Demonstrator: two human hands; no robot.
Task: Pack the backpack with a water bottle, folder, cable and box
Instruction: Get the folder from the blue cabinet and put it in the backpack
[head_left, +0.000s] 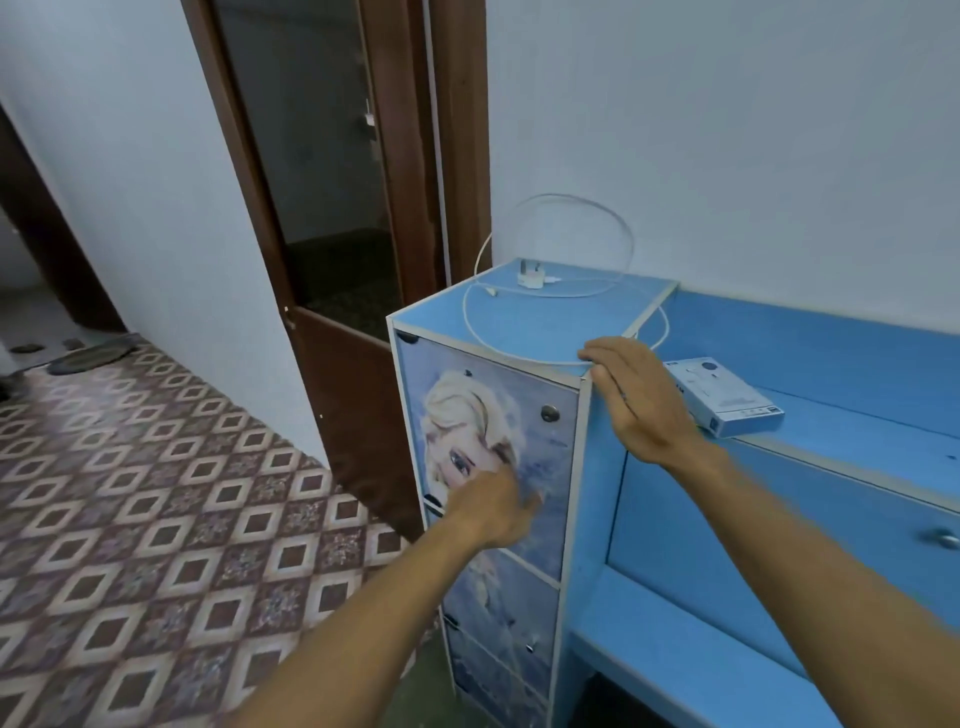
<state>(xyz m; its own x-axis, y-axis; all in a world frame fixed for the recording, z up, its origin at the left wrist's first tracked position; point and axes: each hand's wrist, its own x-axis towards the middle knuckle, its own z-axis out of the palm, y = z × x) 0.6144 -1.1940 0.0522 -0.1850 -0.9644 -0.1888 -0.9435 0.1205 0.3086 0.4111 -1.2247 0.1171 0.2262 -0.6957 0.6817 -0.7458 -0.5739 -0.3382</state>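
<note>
A white cable (540, 358) with a white plug adapter (531, 275) lies in loose loops on top of a tall blue cabinet (540, 317). A white and blue box (727, 397) rests on the lower blue desk top to the right. My right hand (641, 400) hovers over the cabinet's front right corner with fingers apart, fingertips close to the cable loop, holding nothing. My left hand (496, 506) is lower, in front of the cabinet's printed door, empty with fingers loosely curled. No backpack, bottle or folder is in view.
The blue desk (831, 358) runs right along the white wall, with a drawer knob (946, 539) on its front. A brown door (353, 395) stands open left of the cabinet. Patterned floor (156, 493) spreads to the left, with slippers near the far doorway.
</note>
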